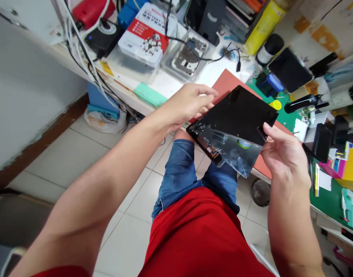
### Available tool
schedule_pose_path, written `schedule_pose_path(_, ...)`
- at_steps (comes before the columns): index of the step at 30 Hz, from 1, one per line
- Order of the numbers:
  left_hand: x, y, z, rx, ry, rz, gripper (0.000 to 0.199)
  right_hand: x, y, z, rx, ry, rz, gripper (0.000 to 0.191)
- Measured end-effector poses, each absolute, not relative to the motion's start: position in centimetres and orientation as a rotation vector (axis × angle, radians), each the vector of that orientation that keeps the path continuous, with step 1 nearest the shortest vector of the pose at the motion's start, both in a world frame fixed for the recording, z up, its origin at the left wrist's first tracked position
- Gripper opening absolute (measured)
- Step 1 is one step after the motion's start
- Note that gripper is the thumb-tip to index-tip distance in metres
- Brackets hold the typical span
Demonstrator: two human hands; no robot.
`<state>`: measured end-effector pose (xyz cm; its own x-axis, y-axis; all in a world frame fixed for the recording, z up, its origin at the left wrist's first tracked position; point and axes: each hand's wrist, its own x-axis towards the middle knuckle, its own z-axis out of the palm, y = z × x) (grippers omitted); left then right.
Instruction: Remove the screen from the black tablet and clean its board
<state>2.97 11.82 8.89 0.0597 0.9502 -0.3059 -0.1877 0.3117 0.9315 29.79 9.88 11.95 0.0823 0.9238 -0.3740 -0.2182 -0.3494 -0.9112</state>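
A black tablet (245, 113) is held tilted over the front edge of the bench, above my lap. Along its lower side lies a glossy, smudged see-through panel (232, 152), and small inner parts show at the lower left corner. My right hand (283, 148) grips the tablet's right edge, thumb on top and fingers partly hidden beneath. Just off the upper left edge, my left hand (193, 102) hovers with loosely bent fingers, somewhat apart. Nothing shows in it. Under the tablet, an orange-red mat (225, 80) covers part of the bench.
A red and white battery box (146, 34) and a clear case with a metal phone frame (190, 54) stand at the back. A black cable (205, 59) crosses there. To the right, a phone (291, 69), a yellow cap (276, 105) and tools crowd the green mat (328, 200).
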Motion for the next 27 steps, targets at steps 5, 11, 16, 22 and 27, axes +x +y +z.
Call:
schedule_pose_path(5,1.7,11.5,7.8,1.066,1.141,0.965,0.036,28.8,8.5,12.2,-1.359,-0.731,1.535,0.016)
schedule_pose_path(11,0.4,12.2,6.7,2.193,1.058,1.050,0.052,28.3,7.4,12.7,-1.421,-0.601,1.613,0.036)
schedule_pose_path(16,0.8,13.9,5.7,2.474,0.716,1.109,0.049,28.2,7.3,13.3,-1.442,-0.545,1.694,0.037)
schedule_pose_path(22,1.2,14.6,6.0,2.361,0.609,1.034,0.040,28.7,7.3,13.3,-1.452,-0.591,1.644,0.035)
schedule_pose_path(27,1.6,14.5,7.6,2.210,0.598,1.024,0.035,31.0,5.6,10.6,-1.550,-1.114,1.020,0.032)
